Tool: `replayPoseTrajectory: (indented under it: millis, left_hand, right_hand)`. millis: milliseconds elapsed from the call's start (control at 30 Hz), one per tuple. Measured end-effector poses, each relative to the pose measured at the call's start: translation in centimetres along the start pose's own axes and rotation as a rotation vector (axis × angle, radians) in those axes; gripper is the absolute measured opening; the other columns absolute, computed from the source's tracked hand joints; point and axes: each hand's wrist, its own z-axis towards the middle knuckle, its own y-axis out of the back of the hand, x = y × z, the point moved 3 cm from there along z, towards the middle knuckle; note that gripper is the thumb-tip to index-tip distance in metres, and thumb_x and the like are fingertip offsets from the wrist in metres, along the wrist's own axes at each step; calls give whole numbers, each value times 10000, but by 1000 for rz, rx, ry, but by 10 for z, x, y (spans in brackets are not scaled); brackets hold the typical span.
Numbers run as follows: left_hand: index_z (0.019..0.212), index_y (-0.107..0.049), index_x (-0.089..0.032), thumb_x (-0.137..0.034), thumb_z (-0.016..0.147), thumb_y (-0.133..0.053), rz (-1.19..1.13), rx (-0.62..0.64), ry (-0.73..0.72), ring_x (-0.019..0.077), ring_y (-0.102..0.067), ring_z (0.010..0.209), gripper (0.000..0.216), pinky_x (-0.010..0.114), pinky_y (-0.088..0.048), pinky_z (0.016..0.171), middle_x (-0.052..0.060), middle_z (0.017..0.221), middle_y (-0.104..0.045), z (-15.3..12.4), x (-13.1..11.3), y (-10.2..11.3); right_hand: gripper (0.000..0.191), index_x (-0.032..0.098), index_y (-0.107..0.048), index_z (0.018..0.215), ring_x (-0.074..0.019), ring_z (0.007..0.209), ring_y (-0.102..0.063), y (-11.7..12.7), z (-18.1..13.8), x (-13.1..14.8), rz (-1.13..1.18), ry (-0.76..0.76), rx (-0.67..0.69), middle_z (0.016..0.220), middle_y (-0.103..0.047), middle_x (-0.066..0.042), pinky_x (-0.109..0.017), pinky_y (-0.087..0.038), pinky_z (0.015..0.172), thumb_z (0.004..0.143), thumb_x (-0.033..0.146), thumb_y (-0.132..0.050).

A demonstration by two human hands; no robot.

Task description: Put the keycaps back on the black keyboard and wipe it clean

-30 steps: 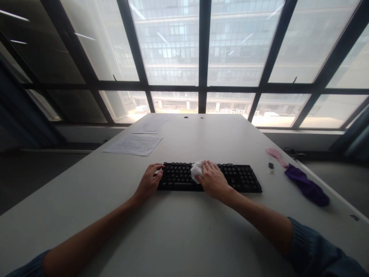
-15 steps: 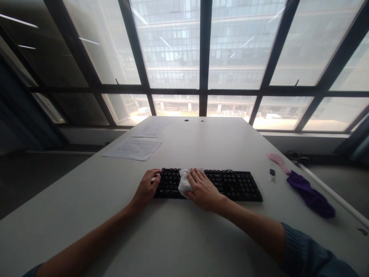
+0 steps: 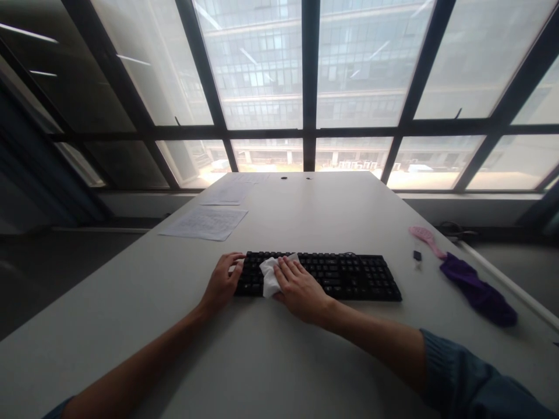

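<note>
A black keyboard point(image 3: 345, 276) lies across the middle of the white table point(image 3: 279, 361). My right hand point(image 3: 299, 288) presses a crumpled white cloth point(image 3: 269, 278) onto the keys of its left half, fingers curled over the cloth. At the keyboard's left end, my left hand point(image 3: 222, 282) grips the edge with thumb and fingers closed on it.
Two printed sheets of paper point(image 3: 205, 222) lie at the far left of the table. A pink brush point(image 3: 425, 238), a small dark object point(image 3: 417, 255) and a purple cloth point(image 3: 478, 291) sit near the right edge. Large windows stand behind the table.
My right hand has slid the white cloth leftward along the keyboard, from its middle to near my left hand. The left hand has stayed on the keyboard's end.
</note>
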Motion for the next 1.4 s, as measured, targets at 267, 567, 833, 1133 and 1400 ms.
replayPoseTrajectory:
  millis: [267,567,833,1133,1400]
  left_hand:
    - [1146,-643,-165,-441,946,-437,18,-38,60,243,-658,1018,398,404,-588,873,111,1214,-627,0,-1,2]
    - [1172,-641,-191,-363,982,-448,139,3,-218,263,-597,1178,321,454,-537,1018,109,1218,-644,-7,-21,0]
    - [1358,-605,-203,-262,1012,-492,287,261,-668,259,-568,1286,369,478,-483,1118,112,1351,-648,-30,-71,-21]
    - [1461,-524,-213,-247,1006,-523,311,262,-736,264,-525,1374,456,464,-492,1135,108,1424,-607,-33,-67,-29]
    - [1356,-618,-209,-270,993,-565,331,275,-746,260,-593,1293,372,462,-525,1090,108,1367,-650,-35,-61,-32]
  right_hand:
    - [643,-33,-445,1484,-362,1484,-338,9,-10,-1,-56,-113,34,1570,-355,-275,-501,-275,1231,1023,414,-465]
    - [682,-93,-459,1446,-415,1472,-339,14,-23,-2,-102,-285,61,1533,-355,-347,-550,-294,1205,992,410,-535]
    - [694,-13,-402,1513,-375,1518,-248,8,-12,6,-7,-91,29,1596,-298,-284,-531,-266,1226,983,405,-560]
    - [691,-33,-393,1513,-352,1512,-280,4,-13,3,-58,-97,-7,1589,-309,-284,-510,-253,1240,1008,425,-507]
    - [631,-65,-411,1492,-368,1485,-332,8,-19,-3,-134,-136,13,1567,-337,-299,-505,-307,1216,1025,357,-471]
